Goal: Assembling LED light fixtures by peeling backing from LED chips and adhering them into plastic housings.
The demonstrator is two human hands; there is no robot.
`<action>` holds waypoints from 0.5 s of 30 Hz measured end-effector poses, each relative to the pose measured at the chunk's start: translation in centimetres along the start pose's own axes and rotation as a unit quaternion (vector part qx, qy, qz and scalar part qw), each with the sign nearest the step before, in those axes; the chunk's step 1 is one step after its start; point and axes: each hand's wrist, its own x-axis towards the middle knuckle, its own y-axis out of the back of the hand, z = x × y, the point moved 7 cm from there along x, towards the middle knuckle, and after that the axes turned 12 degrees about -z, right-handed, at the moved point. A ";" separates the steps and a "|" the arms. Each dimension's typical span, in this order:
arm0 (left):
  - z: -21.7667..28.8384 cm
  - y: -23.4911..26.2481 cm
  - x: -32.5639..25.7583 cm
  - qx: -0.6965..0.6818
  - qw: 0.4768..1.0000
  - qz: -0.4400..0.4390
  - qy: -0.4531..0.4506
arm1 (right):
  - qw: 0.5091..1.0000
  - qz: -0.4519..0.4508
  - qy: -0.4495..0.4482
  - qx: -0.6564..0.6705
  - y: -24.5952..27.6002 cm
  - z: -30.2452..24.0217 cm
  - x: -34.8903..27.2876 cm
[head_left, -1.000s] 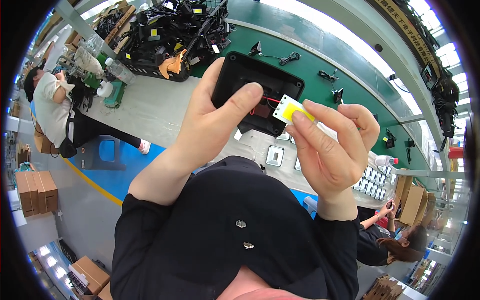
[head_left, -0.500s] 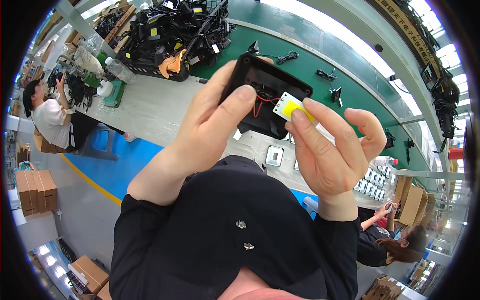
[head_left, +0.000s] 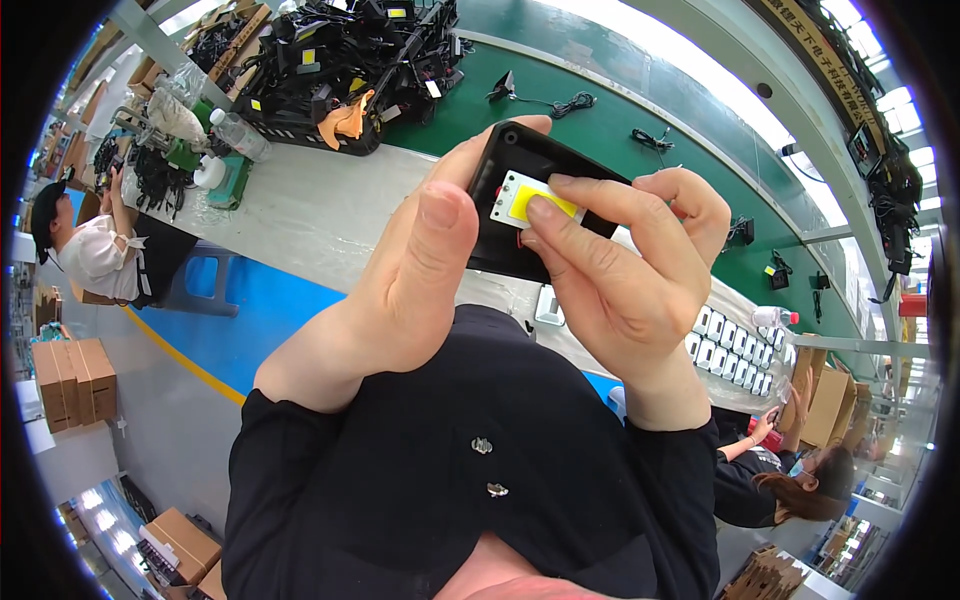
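Observation:
A black rectangular lamp housing [head_left: 532, 150] rests in my left hand [head_left: 415, 265], tilted, its hollow side up. The left fingers support it from behind and along its edge, while the thumb stands raised off it. Between thumb and fingertips, my right hand [head_left: 640, 280] pinches a small white LED board [head_left: 507, 200] with a yellow patch. The board lies within the housing's opening; whether it touches the bottom I cannot tell. Only a bit of red wire shows beside the board.
On the bench, a black crate [head_left: 300, 130] overflows with cabled lamps at the far left, near a clear bottle [head_left: 240, 137]. White-framed parts [head_left: 735, 350] stand in rows at right. Cabled lamps lie on the green surface [head_left: 610, 135]. One co-worker [head_left: 95, 245] sits left, another [head_left: 775, 490] right.
My right hand has brought the LED board left and into the housing, hiding most of the red wires. My left thumb has lifted away from the housing's inside.

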 end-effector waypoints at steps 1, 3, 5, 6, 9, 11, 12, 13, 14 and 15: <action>-0.2 0.0 -0.1 -0.001 1.000 -0.002 0.001 | 0.999 -0.031 -0.013 -0.009 -0.1 -0.1 0.2; -0.1 0.0 -0.6 -0.027 0.999 0.009 -0.041 | 0.998 -0.060 -0.028 -0.017 -0.2 0.0 0.4; 0.3 0.2 -0.5 -0.024 0.997 0.013 -0.069 | 0.996 -0.084 -0.015 -0.008 -0.5 0.3 0.7; 0.7 0.4 -0.6 -0.021 0.995 0.018 -0.098 | 0.994 -0.107 -0.021 -0.017 -0.5 0.5 0.8; 0.0 0.6 -0.6 -0.009 0.996 0.024 -0.081 | 0.985 -0.163 -0.057 0.028 -0.3 0.9 1.0; -0.8 0.6 -0.3 -0.027 0.996 0.043 -0.074 | 0.983 -0.175 -0.044 0.022 -1.6 1.6 0.2; -1.2 1.0 -0.2 -0.013 0.995 0.070 -0.068 | 0.985 -0.159 -0.043 0.043 -2.0 1.8 0.0; -1.3 1.4 -0.2 0.002 0.993 0.096 -0.063 | 0.987 -0.142 -0.042 0.065 -2.2 2.0 -0.2; -1.0 1.7 -0.2 0.029 0.992 0.105 -0.065 | 0.987 -0.137 -0.033 0.080 -2.4 2.0 -0.3; -1.0 1.7 -0.1 0.045 0.990 0.106 -0.078 | 0.972 -0.080 -0.101 0.198 -2.5 3.2 -1.2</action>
